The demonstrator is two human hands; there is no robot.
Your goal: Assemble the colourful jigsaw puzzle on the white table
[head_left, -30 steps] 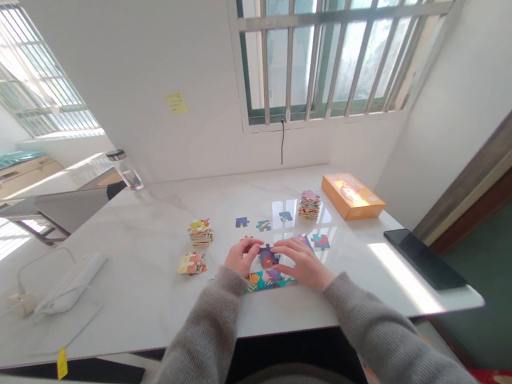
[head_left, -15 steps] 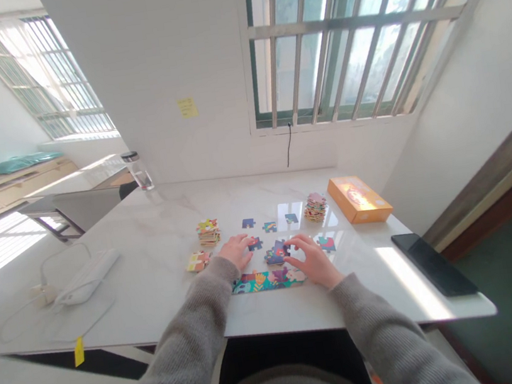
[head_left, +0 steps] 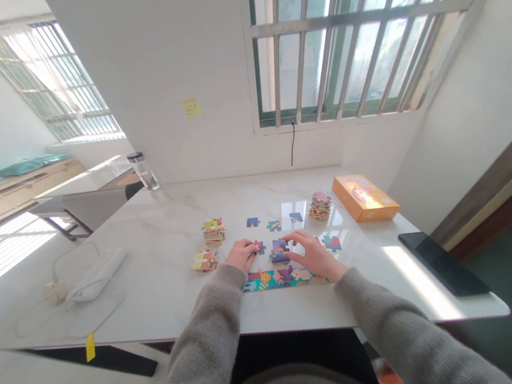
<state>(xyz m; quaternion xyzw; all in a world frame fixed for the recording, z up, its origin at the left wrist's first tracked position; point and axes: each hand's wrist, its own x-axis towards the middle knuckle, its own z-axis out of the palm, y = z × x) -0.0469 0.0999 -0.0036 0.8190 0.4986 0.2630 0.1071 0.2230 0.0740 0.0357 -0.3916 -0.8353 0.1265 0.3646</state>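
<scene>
My left hand [head_left: 243, 255] rests on the table with its fingers closed at the left edge of a dark blue and red puzzle piece [head_left: 260, 248]. Thumb and forefinger of my right hand [head_left: 313, 257] grip the right side of a dark blue puzzle piece [head_left: 278, 249] on top of a small pile. Just nearer to me lies a joined puzzle strip [head_left: 275, 279] with colourful animals and plants; my right hand partly covers it. Single puzzle pieces lie beyond the hands: a blue one [head_left: 252, 222], a multicoloured one [head_left: 274, 226] and another [head_left: 296, 217].
Stacks of pieces stand at left [head_left: 214, 231] and right [head_left: 320, 206], with a low yellowish pile [head_left: 205, 261] nearer. Another piece [head_left: 332, 242] lies right. Around these are an orange box [head_left: 365, 197], a black phone [head_left: 442, 262], a white power strip [head_left: 97, 275] and a bottle [head_left: 144, 171].
The view has shifted slightly, moving the scene rightward. My left fingers have drawn together at the blue and red piece. My right fingers stay at the small pile, with the dark piece now lying more squarely on it.
</scene>
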